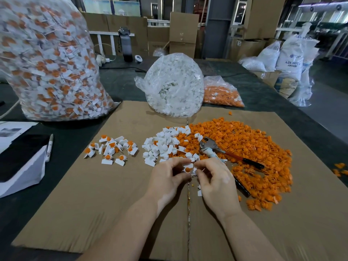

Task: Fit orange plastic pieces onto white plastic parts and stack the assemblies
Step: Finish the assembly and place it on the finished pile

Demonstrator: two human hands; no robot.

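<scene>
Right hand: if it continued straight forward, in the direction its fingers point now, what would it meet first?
The right hand points up and leftward, pinching an assembly with the left hand. Beyond that, it would probably reach the pile of white parts first, though depth is unclear.

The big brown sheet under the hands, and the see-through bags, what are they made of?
The brown sheet looks like matte cardboard: dull tan, with a seam down its middle. The bags look like thin clear plastic film: shiny, crinkled, showing the pieces inside.
</scene>
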